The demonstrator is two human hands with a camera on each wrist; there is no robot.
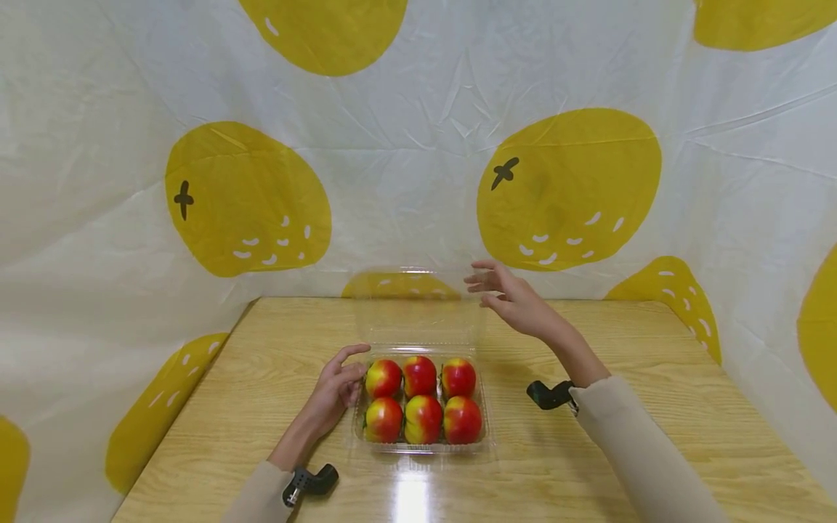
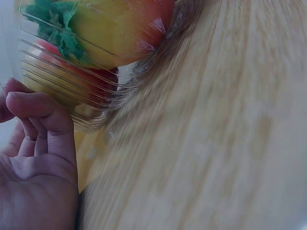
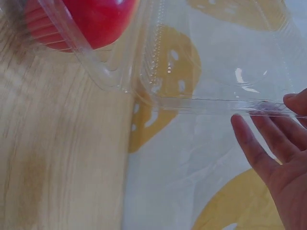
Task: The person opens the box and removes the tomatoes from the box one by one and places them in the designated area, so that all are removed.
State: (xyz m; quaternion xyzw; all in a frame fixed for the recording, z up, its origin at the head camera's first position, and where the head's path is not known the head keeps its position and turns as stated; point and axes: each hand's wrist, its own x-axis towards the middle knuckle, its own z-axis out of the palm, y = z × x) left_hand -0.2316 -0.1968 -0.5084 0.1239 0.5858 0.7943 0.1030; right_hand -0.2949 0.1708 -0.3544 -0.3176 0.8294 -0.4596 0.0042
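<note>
A clear plastic clamshell box (image 1: pixel 421 449) sits on the table with its hinged lid (image 1: pixel 418 312) raised at the back. Several red-and-yellow apples (image 1: pixel 422 418) lie in its base in two rows. At the box's left side is my left hand (image 1: pixel 335 388), fingers loosely bent, tips at the wall near the back corner. Green leaves (image 2: pixel 60 28) show on one apple through that wall. My right hand (image 1: pixel 516 301) is raised at the lid's right edge, fingers spread and nearly straight. Thumb and fingers (image 3: pixel 256 148) lie about that edge in the right wrist view.
The light wood table (image 1: pixel 275 327) carries the box at its middle. A white cloth with yellow fruit prints (image 1: pixel 405 181) hangs behind and at both sides. Black wrist mounts (image 1: pixel 552 394) stick out from both wrists.
</note>
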